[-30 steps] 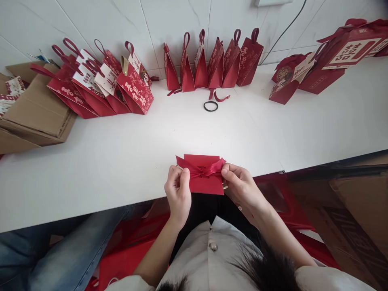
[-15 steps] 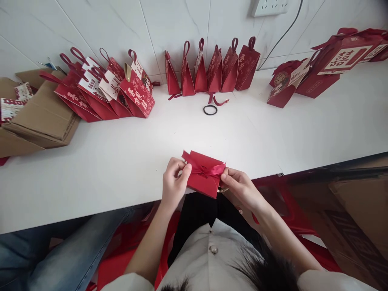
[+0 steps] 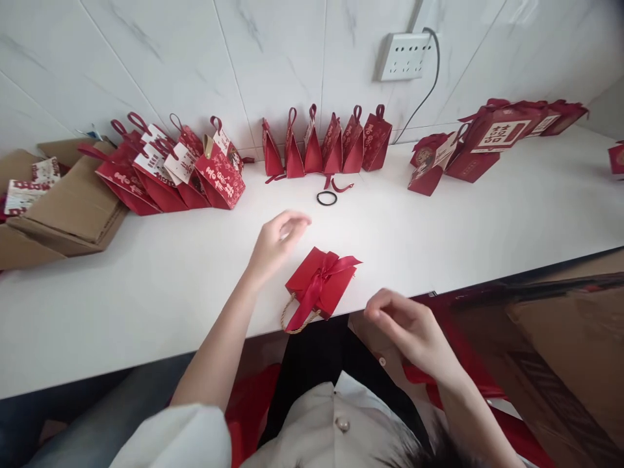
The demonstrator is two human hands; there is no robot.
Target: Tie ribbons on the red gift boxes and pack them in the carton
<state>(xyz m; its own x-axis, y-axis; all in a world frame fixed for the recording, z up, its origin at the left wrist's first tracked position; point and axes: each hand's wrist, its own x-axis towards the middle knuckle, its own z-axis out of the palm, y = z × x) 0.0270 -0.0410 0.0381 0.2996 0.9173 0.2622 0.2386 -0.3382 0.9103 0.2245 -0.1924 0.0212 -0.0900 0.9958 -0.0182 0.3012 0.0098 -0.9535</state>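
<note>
A small red gift box (image 3: pixel 322 281) with a red ribbon bow and a gold cord handle lies on the white table (image 3: pixel 439 227) near its front edge. Neither hand touches it. My left hand (image 3: pixel 277 239) hovers above the table just left of and beyond the box, fingers loosely stretched forward and blurred by motion, with nothing in it. My right hand (image 3: pixel 407 325) is off the table edge to the right of the box, fingers loosely curled, holding nothing I can see.
A row of upright red gift bags (image 3: pixel 324 140) stands against the tiled wall, with a black hair tie (image 3: pixel 326 198) in front. More red bags (image 3: pixel 170 169) lean at left beside cardboard boxes (image 3: pixel 58 201). Larger red boxes (image 3: pixel 487 136) lie at right. A wall socket (image 3: pixel 402 57) is above.
Both hands let go of the ribbon and the box, which now lies on the table. My left hand moved forward; my right hand drew back off the edge. The view tilted up.
</note>
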